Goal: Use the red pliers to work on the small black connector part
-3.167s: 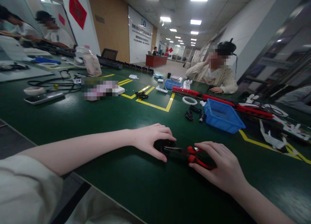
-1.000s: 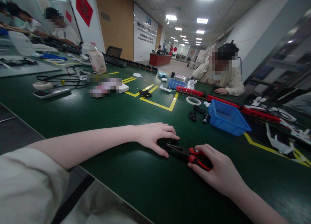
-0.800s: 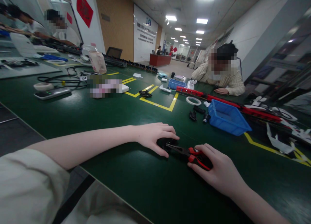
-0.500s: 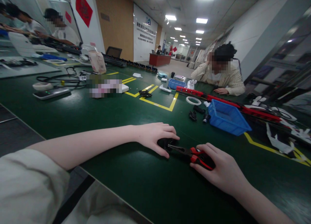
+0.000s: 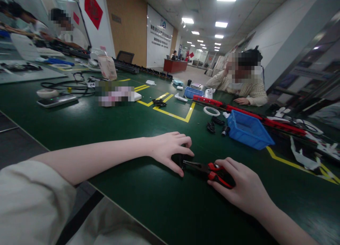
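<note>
My right hand (image 5: 239, 184) is closed around the red and black handles of a pair of long-nose pliers (image 5: 212, 170). Their jaws point left and reach a small black part (image 5: 178, 159) lying on the green table (image 5: 148, 188). Whether the jaws grip the part or only touch it, I cannot tell. My left hand (image 5: 171, 151) curls its fingers and thumb around the black part and holds it down. Most of that part is hidden under my fingers.
A blue bin (image 5: 249, 129) stands right of centre, with black parts (image 5: 211, 127) and a white tape ring (image 5: 211, 111) beside it. A long red rail (image 5: 255, 112) runs behind. At the left lie a phone-like device (image 5: 57, 100) and a bottle (image 5: 107, 66). A person (image 5: 244, 78) sits opposite.
My left hand has shifted very slightly left with the black part. The pliers stay in my right hand, almost in the same place.
</note>
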The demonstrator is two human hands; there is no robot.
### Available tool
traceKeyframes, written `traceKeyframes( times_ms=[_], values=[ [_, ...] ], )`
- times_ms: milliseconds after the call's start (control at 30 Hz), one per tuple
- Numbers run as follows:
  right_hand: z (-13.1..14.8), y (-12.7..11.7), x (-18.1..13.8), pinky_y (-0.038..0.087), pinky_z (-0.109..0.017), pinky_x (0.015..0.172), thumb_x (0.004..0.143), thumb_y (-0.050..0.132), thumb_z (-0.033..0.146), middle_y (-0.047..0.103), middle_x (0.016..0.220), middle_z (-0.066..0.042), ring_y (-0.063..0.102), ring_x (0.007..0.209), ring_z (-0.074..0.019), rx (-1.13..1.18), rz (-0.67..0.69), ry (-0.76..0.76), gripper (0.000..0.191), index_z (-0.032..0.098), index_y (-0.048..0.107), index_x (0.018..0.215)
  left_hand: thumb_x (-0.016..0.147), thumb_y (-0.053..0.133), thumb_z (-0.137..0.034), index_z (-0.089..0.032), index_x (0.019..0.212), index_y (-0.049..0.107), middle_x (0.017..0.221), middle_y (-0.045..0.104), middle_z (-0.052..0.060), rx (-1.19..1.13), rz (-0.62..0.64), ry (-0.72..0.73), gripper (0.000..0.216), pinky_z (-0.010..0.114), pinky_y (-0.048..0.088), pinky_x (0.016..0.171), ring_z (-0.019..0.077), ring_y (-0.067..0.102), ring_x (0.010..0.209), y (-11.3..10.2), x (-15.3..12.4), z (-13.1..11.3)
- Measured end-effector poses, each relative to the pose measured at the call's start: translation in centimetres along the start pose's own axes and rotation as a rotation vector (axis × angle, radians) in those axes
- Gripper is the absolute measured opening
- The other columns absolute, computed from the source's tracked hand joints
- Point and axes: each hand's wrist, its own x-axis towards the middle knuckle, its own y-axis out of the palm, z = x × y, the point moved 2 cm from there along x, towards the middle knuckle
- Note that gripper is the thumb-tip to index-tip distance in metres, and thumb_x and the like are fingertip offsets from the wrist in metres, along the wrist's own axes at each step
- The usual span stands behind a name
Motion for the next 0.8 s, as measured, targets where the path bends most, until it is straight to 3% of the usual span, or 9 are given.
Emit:
traceKeyframes(
  times_ms=[167, 300, 633, 800],
  values=[
    [-0.09, -0.02, -0.12, 0.047, -0.030, 0.058, 0.078, 0.057, 0.056, 0.064, 0.086, -0.006, 0.060, 0.069, -0.0176, -0.040, -0.033, 0.001, 0.042, 0.020, 0.061, 0.099, 0.079, 0.061, -0.055, -0.018, 0.125, 0.051, 0.133, 0.046, 0.014, -0.044, -0.007, 0.035, 0.060, 0.039, 0.034, 0.100, 0.0281, 0.047, 0.117, 0.01, 0.00, -0.09],
    [-0.16, -0.07, -0.16, 0.046, -0.029, 0.058, 0.078, 0.056, 0.057, 0.064, 0.086, -0.007, 0.060, 0.068, -0.0175, -0.056, -0.045, 0.003, 0.043, 0.020, 0.061, 0.098, 0.083, 0.055, -0.038, -0.017, 0.125, 0.050, 0.129, 0.051, 0.012, -0.061, 0.009, 0.078, 0.047, 0.039, 0.030, 0.106, 0.0260, 0.049, 0.115, 0.00, 0.03, -0.18],
    [-0.16, -0.05, -0.15, 0.046, -0.030, 0.058, 0.078, 0.057, 0.055, 0.064, 0.086, -0.007, 0.060, 0.069, -0.0180, -0.055, -0.031, -0.003, 0.041, 0.020, 0.060, 0.098, 0.083, 0.049, -0.031, -0.016, 0.121, 0.054, 0.121, 0.054, 0.012, 0.098, 0.064, 0.075, 0.041, 0.036, 0.039, 0.096, 0.0245, 0.054, 0.104, -0.71, -0.32, -0.33],
    [-0.40, 0.00, -0.22, 0.047, -0.030, 0.058, 0.078, 0.057, 0.055, 0.064, 0.086, -0.007, 0.060, 0.069, -0.0181, -0.058, -0.040, 0.002, 0.041, 0.020, 0.060, 0.098, 0.085, 0.053, -0.039, -0.019, 0.114, 0.057, 0.114, 0.056, 0.010, 0.187, 0.052, 0.014, 0.037, 0.034, 0.041, 0.087, 0.0219, 0.056, 0.096, -0.74, -0.42, -0.49]
  ],
)
